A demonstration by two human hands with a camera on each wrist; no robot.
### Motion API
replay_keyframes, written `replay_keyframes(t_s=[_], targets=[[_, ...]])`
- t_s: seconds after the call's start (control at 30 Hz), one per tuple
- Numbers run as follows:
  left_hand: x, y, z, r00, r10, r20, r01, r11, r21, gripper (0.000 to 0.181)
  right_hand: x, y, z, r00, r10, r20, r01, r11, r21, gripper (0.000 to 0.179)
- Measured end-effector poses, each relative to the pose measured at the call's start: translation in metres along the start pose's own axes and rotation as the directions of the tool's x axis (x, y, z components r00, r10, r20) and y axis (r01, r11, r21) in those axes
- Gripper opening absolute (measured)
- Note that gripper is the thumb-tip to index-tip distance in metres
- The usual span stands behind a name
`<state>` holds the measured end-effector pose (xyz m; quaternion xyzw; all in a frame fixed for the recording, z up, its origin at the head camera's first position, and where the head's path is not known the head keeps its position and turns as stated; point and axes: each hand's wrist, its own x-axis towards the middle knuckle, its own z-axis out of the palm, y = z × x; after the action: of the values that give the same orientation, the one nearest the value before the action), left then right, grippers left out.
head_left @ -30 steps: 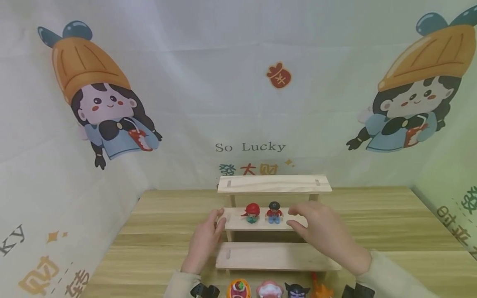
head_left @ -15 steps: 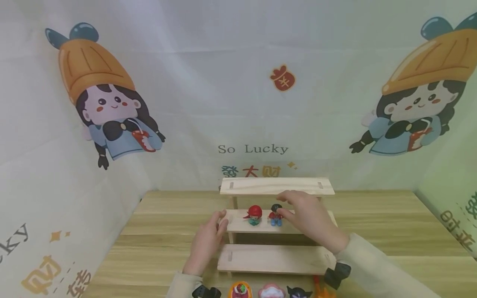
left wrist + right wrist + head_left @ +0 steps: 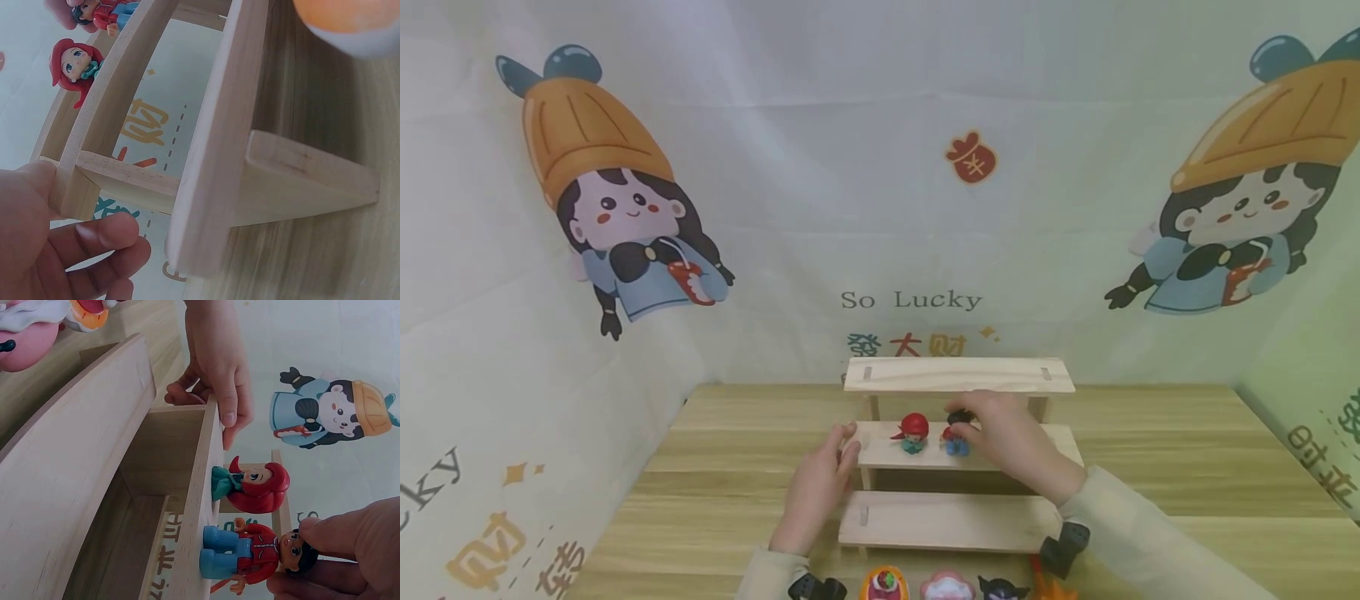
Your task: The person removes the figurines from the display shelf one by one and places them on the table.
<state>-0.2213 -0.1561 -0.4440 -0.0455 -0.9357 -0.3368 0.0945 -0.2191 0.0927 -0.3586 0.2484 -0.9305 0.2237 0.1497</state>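
- On the table stands the shelf; my left hand grips its middle board.
- My right hand has just closed in, pinching the boy doll by its head; probably secured now.
- The boy doll stands on that board, beside the girl doll.

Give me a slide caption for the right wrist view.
The right hand pinches a red-jacketed figure by the head beside a red-haired figure on a wooden shelf.
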Motion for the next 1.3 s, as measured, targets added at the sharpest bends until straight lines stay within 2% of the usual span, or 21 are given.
replay_keyframes(t_s=[0.3,0.57,0.87,0.93,1.07,1.2,1.3], targets=[[0.0,0.0,0.0,1.0,0.001,0.002,-0.001,1.0,-0.016,0.035,-0.007,0.003,-0.006,1.0,0.008,-0.017,-0.008,0.999,0.039,0.013],[0.0,-0.001,0.001,1.0,-0.003,0.01,0.003,1.0,-0.026,0.035,-0.026,-0.007,-0.014,0.997,-0.061,-0.049,0.064,0.996,0.057,0.014],[0.001,0.0,0.0,1.0,0.003,-0.001,-0.003,1.0,0.0,0.035,-0.05,-0.022,-0.022,0.997,-0.049,0.053,0.039,0.981,0.188,0.012],[0.002,0.001,-0.001,1.0,0.003,0.0,-0.003,1.0,0.006,0.035,-0.056,-0.025,-0.022,0.997,-0.066,0.047,0.055,0.975,0.215,0.014],[0.003,0.001,-0.001,1.0,0.004,0.004,-0.004,1.0,0.007,0.035,-0.07,-0.028,-0.017,0.992,-0.129,-0.012,0.129,0.967,0.221,0.016],[0.003,0.001,0.0,1.0,0.004,0.006,-0.004,1.0,0.001,0.034,-0.086,-0.027,-0.007,0.976,-0.202,-0.084,0.217,0.947,0.235,0.019],[0.001,0.0,0.001,1.0,0.014,-0.001,-0.014,1.0,0.005,0.034,-0.098,-0.026,-0.001,0.975,-0.212,-0.072,0.224,0.926,0.303,0.019]])
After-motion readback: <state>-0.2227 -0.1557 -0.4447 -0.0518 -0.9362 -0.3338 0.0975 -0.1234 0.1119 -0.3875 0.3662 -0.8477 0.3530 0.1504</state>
